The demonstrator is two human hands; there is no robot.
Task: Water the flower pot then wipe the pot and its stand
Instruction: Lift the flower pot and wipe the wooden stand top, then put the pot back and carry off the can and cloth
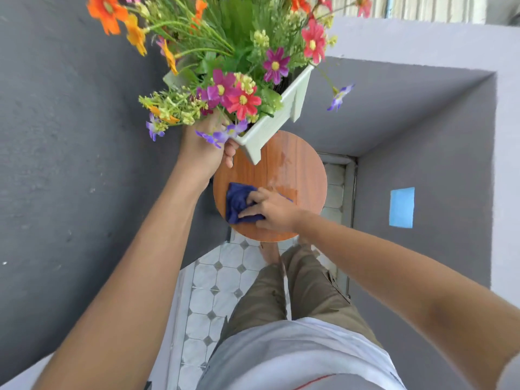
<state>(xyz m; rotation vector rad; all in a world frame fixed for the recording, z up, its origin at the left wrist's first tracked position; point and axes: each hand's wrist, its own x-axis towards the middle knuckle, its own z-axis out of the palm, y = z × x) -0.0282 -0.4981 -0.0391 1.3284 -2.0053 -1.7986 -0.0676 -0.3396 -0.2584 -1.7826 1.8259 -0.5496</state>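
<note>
The person's left hand (201, 147) held the white rectangular plastic flower pot (270, 122) lifted clear of the round wooden stand (298, 175), gripping it at its near left corner. The thumb lay along the pot's near edge; the other fingers were hidden under the pot and the blooms, so their exact hold could not be made out. The pot was tilted, its near corner over the far left part of the stand top. It was packed with mixed artificial-looking flowers (242, 99) in orange, red, magenta, purple and yellow-green, which spilled over the rim and partly covered the left hand.

The right hand (267, 211) pressed a crumpled dark blue cloth (237, 202) flat against the near left part of the stand top. Its fingers (250, 211) were curled down over the cloth, gripping it against the wood. A wet, glossy patch (284, 178) showed on the stand top just right of and beyond the cloth.

The stand stood in a corner between grey painted walls (70, 136). A pale blue rectangle (401, 207) was fixed to the right wall. White floor tiles with small grey diamond insets (219, 280) lay below, near the person's olive trousers (295, 294).
</note>
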